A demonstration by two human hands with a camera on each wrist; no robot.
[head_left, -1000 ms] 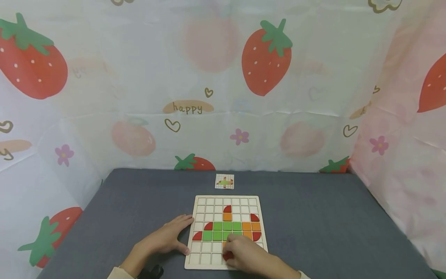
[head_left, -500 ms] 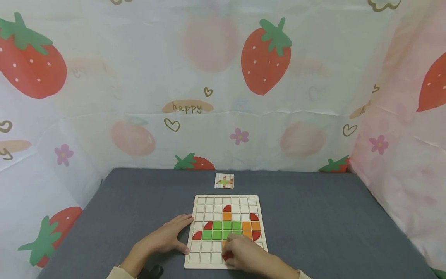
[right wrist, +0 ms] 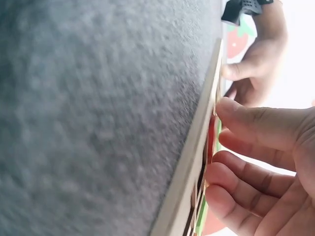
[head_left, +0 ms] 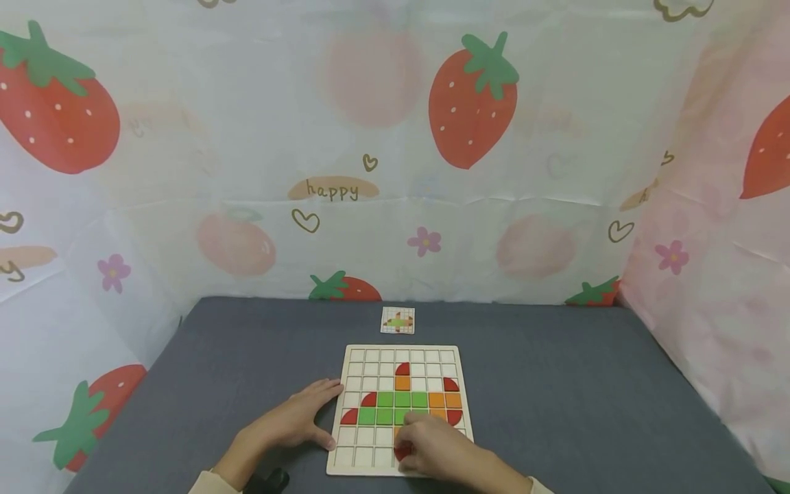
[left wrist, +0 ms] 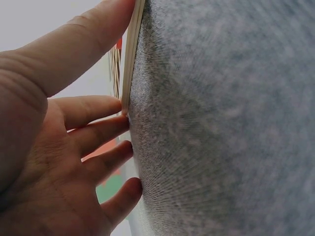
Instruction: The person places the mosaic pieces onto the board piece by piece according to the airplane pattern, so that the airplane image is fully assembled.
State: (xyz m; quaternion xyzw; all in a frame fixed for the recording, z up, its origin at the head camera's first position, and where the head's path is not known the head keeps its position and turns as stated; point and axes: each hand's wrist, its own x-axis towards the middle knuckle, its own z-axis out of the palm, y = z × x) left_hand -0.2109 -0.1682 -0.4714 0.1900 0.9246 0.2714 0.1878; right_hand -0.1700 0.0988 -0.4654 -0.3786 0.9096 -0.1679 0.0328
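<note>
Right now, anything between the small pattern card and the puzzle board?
Nothing. In the head view only a bare strip of grey table separates the pattern card from the far edge of the puzzle board.

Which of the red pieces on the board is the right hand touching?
The red piece in the near rows, under the right hand; the other red pieces sit farther up, untouched.
</note>
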